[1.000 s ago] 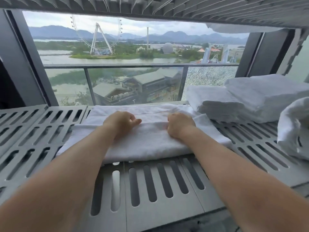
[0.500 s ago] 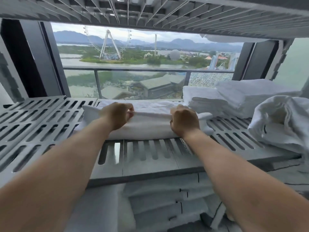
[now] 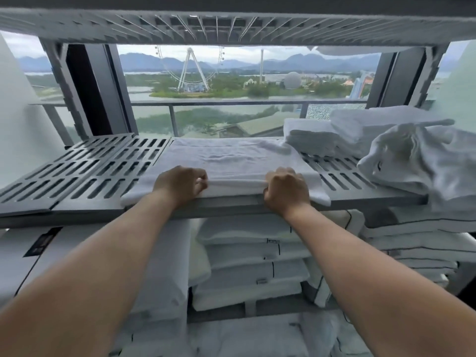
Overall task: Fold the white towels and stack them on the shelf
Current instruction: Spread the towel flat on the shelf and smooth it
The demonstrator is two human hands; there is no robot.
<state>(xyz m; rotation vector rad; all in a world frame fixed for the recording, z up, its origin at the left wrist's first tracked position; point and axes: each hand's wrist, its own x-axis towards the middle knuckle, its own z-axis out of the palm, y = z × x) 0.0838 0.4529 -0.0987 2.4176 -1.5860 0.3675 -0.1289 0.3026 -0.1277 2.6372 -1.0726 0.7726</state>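
Arms: two bare arms reach forward from the bottom of the view, one on each side.
Linen [image 3: 247,256]: white folded pieces with thin dark lines lie piled under the shelf, between the arms.
Left hand [image 3: 180,185]: its fingers are curled round the front edge of the towel, near the towel's left end.
Right hand [image 3: 286,189]: its fingers are curled too, and it grips the same front edge near the right end.
Towel [image 3: 231,159]: white and folded, it lies flat in the middle of the shelf. Its front edge sits at the shelf's front edge. Its corners stick out past both hands.
Shelf [image 3: 90,176]: grey, with rows of long holes.
Loose towel [image 3: 417,161]: a white bunched heap at the right end of the shelf, hanging over the front.
Stack [image 3: 311,137]: folded white towels at the back right, just beside the towel's far corner.
Window [image 3: 231,117]: behind the shelf, with a rail, water, green land and hills.
Wheel [image 3: 190,70]: big and white, far away.
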